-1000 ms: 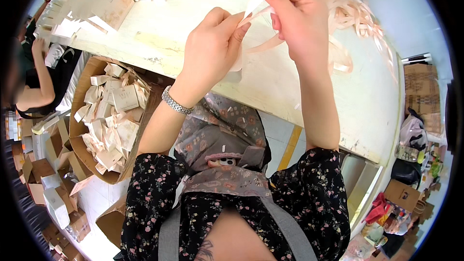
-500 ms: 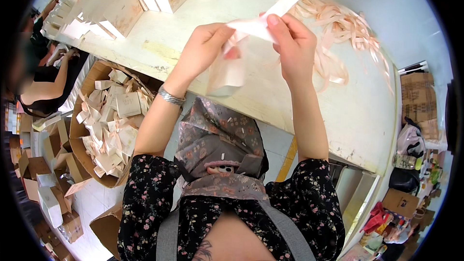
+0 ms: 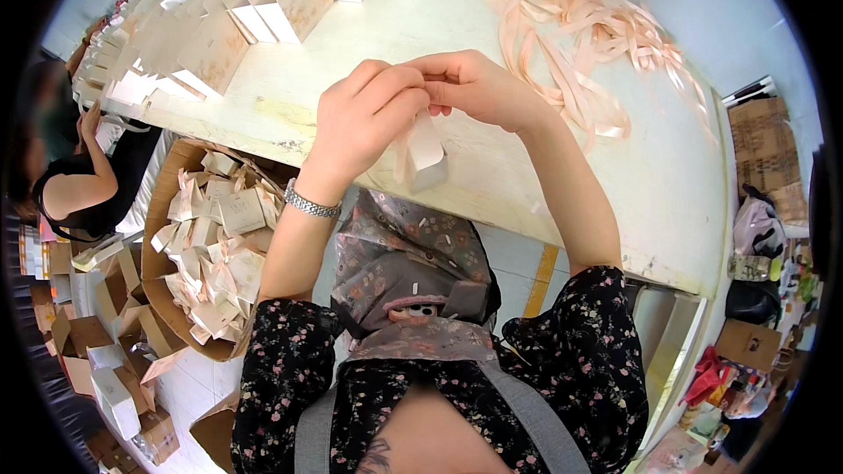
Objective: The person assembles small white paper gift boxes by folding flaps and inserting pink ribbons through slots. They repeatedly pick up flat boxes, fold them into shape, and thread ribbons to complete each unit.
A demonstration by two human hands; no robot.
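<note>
My left hand (image 3: pixel 373 114) is closed over the top of a small white paper gift bag (image 3: pixel 427 156), which hangs below its fingers near the table's front edge. Against my left fingers, my right hand (image 3: pixel 474 88) makes a pinch at the bag's top. A pale ribbon (image 3: pixel 403 154) hangs down beside the bag. Its upper part, between my fingertips, is mostly hidden. Right of my hands, a heap of peach satin ribbons (image 3: pixel 606 31) lies on the white table (image 3: pixel 562 184).
Rows of larger white bags (image 3: pixel 294 0) stand at the table's far left. A cardboard carton (image 3: pixel 158 254) filled with small beribboned bags sits on the floor at left. Beyond it, a person (image 3: pixel 83 180) works. Opened cartons (image 3: pixel 114 386) lie lower left; a wall borders the right.
My right hand has come in and left to meet my left hand. The pale strip stretched out from it no longer shows. The bag now hangs more plainly below.
</note>
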